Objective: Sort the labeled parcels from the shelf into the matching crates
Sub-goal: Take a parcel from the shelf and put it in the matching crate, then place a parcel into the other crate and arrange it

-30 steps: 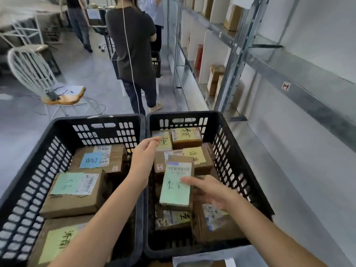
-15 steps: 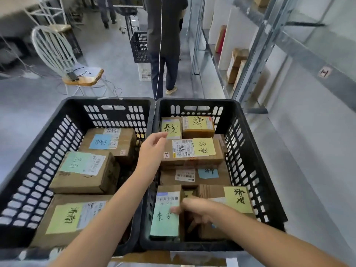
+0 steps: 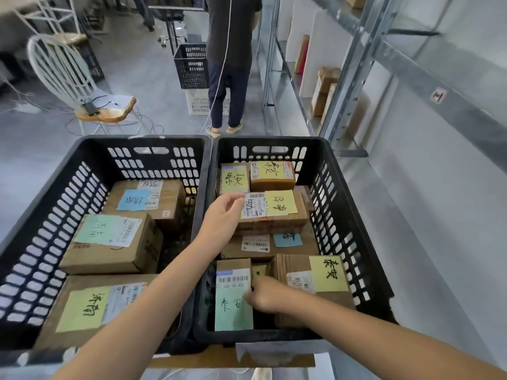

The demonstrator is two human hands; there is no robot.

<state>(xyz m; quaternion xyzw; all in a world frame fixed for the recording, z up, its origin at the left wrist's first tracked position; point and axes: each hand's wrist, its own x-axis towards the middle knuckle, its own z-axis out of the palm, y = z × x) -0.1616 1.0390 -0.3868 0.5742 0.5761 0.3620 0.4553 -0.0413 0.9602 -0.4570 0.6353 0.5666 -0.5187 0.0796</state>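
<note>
- The right hand (image 3: 267,296) grips the green-labelled parcel (image 3: 233,305) by its right edge, fingers curled on it.
- That parcel sits in the near-left corner of the right crate (image 3: 343,215). Its label faces up, its long axis runs away from the person, and the writing reads upright to them.
- The right crate holds at least seven cardboard parcels in layers, the lower ones partly hidden.
- The left crate (image 3: 41,215) touches it side by side and holds three parcels, all label up.
- The left hand (image 3: 223,218) hovers over the shared rims, fingers loosely apart and holding nothing. Its fingertips are at the barcode label of a yellow-noted parcel (image 3: 274,223).
- Beyond, a standing person (image 3: 230,37) is beside a third black crate (image 3: 192,67), with a white chair (image 3: 63,69) to the left and the metal shelf (image 3: 354,58) to the right.
</note>
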